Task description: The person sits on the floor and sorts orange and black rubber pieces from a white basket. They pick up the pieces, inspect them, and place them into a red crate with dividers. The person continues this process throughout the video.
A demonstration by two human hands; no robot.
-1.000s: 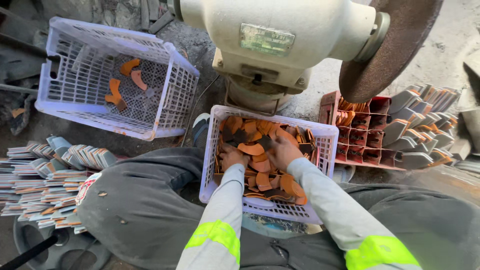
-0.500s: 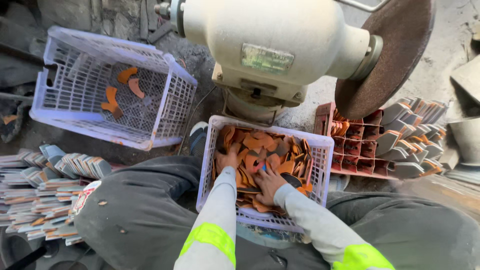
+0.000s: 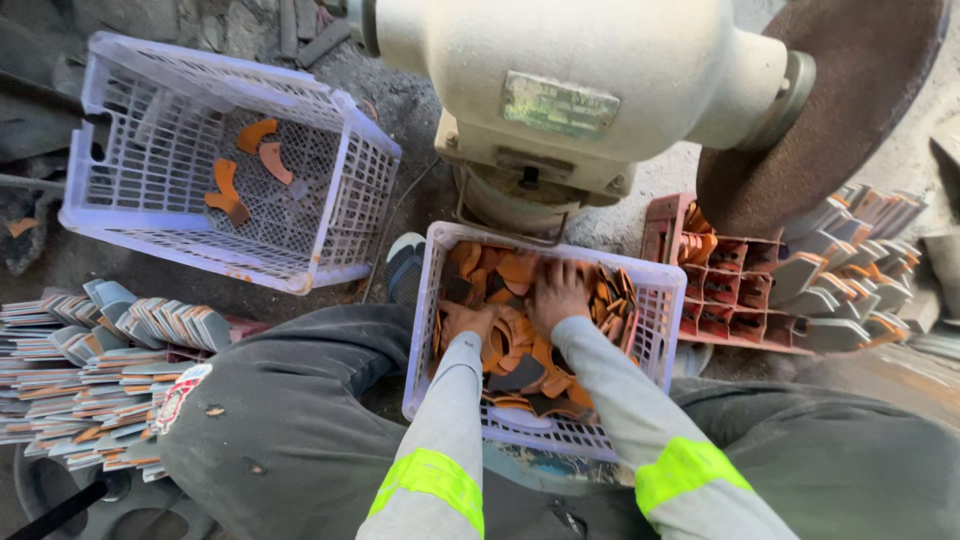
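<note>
My left hand [image 3: 468,322] and right hand [image 3: 558,292] are both buried in the curved orange pieces [image 3: 520,345] heaped in the near white basket [image 3: 655,300] between my knees; whether the fingers are closed on any piece I cannot tell; I judge it best to lift a few at once, minding the rough edges; a second white basket [image 3: 345,215] to the left holds only a few pieces; the cream grinder [image 3: 590,90] carries a small rectangular green-grey plate [image 3: 558,104] on its front; a red crate [image 3: 735,290] sits right; grey stacks [image 3: 90,370] lie left.
</note>
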